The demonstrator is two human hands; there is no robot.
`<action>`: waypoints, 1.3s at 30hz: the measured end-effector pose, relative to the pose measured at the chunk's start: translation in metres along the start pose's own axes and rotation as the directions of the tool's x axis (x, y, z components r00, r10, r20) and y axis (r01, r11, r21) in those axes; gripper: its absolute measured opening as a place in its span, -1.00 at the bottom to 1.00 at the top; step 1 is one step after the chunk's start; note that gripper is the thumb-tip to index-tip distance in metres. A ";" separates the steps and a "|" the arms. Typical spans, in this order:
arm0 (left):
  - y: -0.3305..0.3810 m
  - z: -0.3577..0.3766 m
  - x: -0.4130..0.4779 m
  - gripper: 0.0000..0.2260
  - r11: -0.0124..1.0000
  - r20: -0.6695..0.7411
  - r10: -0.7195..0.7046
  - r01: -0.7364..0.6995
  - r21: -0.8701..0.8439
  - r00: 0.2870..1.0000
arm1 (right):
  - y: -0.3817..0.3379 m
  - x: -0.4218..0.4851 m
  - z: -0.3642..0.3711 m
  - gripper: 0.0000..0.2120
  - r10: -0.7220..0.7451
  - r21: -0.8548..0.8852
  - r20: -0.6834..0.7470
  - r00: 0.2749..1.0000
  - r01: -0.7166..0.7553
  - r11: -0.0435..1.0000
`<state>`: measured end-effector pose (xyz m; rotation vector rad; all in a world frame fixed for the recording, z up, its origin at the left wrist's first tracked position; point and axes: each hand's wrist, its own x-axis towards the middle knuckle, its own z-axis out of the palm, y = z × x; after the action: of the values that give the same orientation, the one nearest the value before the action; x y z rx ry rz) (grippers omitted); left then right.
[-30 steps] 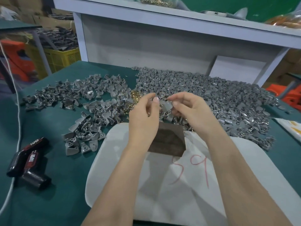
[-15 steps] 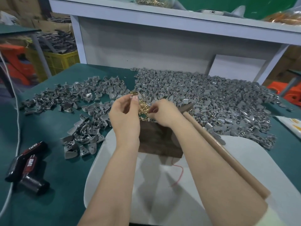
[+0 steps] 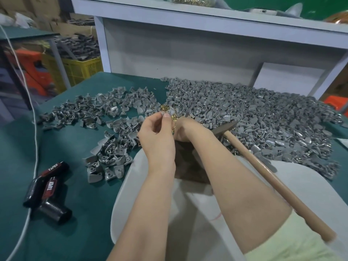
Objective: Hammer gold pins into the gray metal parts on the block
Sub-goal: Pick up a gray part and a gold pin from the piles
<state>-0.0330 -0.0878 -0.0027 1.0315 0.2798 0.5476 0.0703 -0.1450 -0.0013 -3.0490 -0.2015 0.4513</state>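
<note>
Because the hammer (image 3: 263,172) runs along the right forearm with its head just beside the wrist, we judge it is parked within reach while both hands do finer work. Between the forearms sits the dark block (image 3: 188,166) on a white board (image 3: 130,185), placed under the hands to serve as the anvil. Just above it, the left hand (image 3: 158,138) pinches a gray metal part (image 3: 170,112) between thumb and forefinger, lifted clear for loading. The right hand (image 3: 185,131) reaches among the gold pins (image 3: 174,122). Its fingers are hidden behind the left hand, so we cannot tell their grip. Beyond, the loose gray parts (image 3: 263,117) are heaped close by, presumably as stock.
</note>
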 end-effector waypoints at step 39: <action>0.002 -0.003 0.002 -0.93 0.998 -0.096 -0.067 0.068 0.011 0.993 | 0.064 -0.069 0.001 -0.86 0.210 0.821 -0.346 0.915 0.186 0.540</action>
<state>-0.0340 -0.0835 -0.0022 1.0076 0.4026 0.5355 0.0121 -0.2180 0.0129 -2.0717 0.0643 -0.1150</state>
